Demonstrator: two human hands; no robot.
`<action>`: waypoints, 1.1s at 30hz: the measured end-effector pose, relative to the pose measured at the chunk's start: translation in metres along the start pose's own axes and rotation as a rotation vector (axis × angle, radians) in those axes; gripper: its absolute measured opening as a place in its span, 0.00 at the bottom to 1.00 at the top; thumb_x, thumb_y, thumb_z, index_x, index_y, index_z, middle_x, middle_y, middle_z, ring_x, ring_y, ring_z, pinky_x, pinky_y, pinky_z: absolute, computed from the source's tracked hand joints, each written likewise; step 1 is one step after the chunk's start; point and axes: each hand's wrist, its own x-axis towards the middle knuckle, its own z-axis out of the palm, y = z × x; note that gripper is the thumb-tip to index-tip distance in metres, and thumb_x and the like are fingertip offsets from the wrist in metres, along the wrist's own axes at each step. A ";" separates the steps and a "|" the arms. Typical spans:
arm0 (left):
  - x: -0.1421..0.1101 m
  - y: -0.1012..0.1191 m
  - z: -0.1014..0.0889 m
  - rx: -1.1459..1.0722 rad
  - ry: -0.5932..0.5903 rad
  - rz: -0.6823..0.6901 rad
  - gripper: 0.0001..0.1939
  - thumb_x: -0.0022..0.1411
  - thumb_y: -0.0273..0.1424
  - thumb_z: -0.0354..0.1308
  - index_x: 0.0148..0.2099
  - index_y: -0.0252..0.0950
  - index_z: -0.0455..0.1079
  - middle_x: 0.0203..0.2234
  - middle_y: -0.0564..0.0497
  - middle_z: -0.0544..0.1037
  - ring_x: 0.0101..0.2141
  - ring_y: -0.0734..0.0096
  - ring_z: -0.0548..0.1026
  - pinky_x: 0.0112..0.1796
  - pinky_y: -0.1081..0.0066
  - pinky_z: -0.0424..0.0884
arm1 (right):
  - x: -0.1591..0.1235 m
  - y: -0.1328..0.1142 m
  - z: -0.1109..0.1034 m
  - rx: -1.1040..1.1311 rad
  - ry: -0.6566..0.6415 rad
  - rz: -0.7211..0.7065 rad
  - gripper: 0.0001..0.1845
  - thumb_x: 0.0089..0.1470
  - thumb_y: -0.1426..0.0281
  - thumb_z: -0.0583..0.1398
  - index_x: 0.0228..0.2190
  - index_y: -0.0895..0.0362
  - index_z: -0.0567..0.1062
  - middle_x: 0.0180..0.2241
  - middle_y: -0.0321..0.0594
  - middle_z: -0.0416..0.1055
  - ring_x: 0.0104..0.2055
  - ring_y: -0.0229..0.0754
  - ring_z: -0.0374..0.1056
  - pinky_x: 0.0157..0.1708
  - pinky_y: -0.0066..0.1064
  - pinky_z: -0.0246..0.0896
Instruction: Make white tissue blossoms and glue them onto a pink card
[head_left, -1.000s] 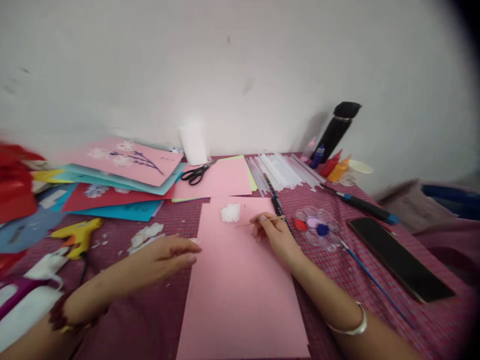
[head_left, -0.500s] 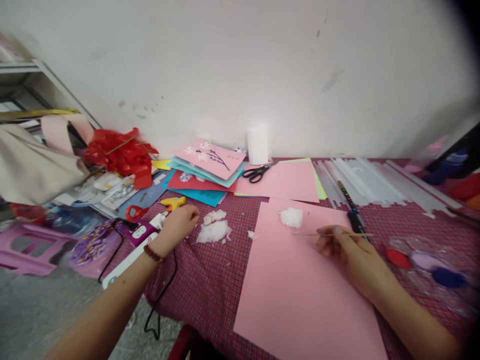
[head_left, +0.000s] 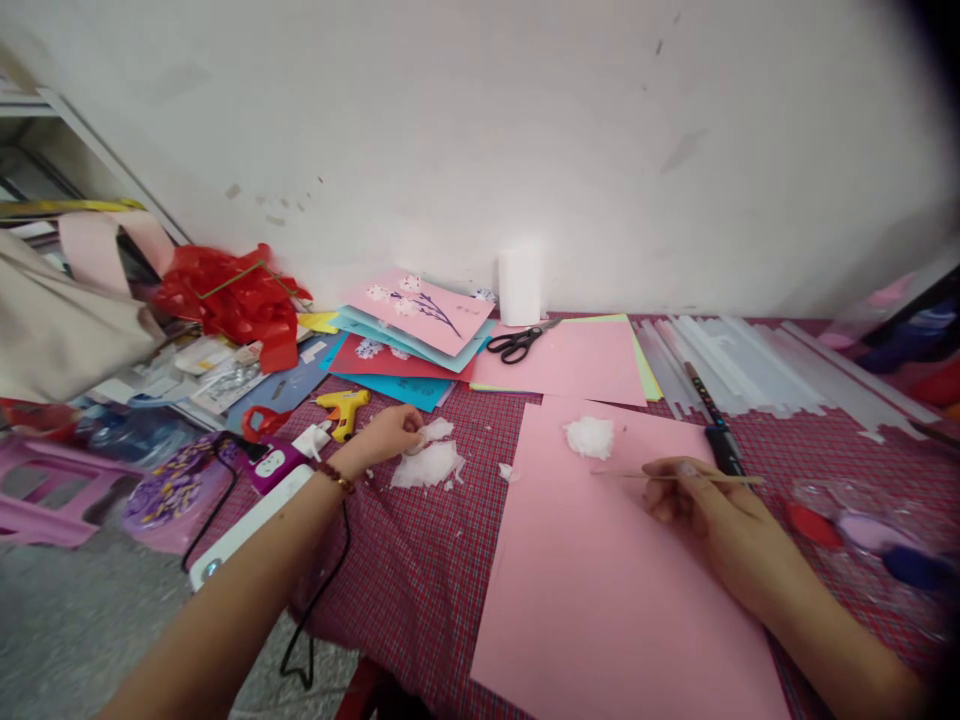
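Observation:
My right hand (head_left: 694, 495) holds a thin wooden stick (head_left: 626, 475) in a pinch over the pink sheet of paper (head_left: 600, 580). Just beyond the stick's tip, a ragged white tissue-like clump (head_left: 589, 437) lies on the sheet. On the left, my left hand (head_left: 386, 435), with a beaded bracelet (head_left: 337, 476) at its wrist, has its fingers closed at the torn white tissue-like pieces (head_left: 429, 465) on the checked cloth. What those fingertips grip is mostly hidden. A small white scrap (head_left: 508, 471) sits at the sheet's left edge.
Behind lie black-handled scissors (head_left: 517, 345), stacked coloured cards (head_left: 420, 320) and a white roll (head_left: 519, 287). A yellow glue gun (head_left: 343, 412) and a power strip (head_left: 247, 530) are left. A black marker (head_left: 721, 450), clear strips (head_left: 735, 360) and coloured clay packs (head_left: 862, 530) are right.
My left hand has moved right and closed its fingers at the small round whitish thing by the torn pieces. My right hand still holds the stick. The view has shifted slightly.

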 end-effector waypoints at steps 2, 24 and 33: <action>-0.004 0.001 -0.006 -0.157 -0.060 -0.049 0.07 0.46 0.32 0.56 0.28 0.34 0.66 0.21 0.54 0.70 0.23 0.73 0.68 0.26 0.74 0.61 | 0.000 0.001 0.000 0.008 0.007 0.008 0.20 0.54 0.54 0.55 0.34 0.59 0.73 0.25 0.43 0.71 0.25 0.39 0.65 0.27 0.31 0.61; -0.024 -0.001 -0.027 -0.268 -0.202 -0.055 0.16 0.49 0.34 0.56 0.41 0.33 0.69 0.23 0.56 0.69 0.23 0.77 0.64 0.23 0.77 0.57 | 0.002 0.006 -0.002 -0.020 -0.023 0.003 0.18 0.56 0.56 0.54 0.34 0.57 0.73 0.26 0.41 0.71 0.26 0.37 0.65 0.29 0.29 0.61; -0.009 0.011 0.003 -0.116 -0.049 -0.114 0.14 0.45 0.41 0.58 0.26 0.34 0.66 0.18 0.56 0.67 0.19 0.78 0.60 0.20 0.76 0.53 | 0.000 0.002 0.000 -0.018 -0.017 -0.006 0.17 0.56 0.56 0.55 0.34 0.57 0.73 0.26 0.40 0.71 0.26 0.37 0.65 0.28 0.29 0.61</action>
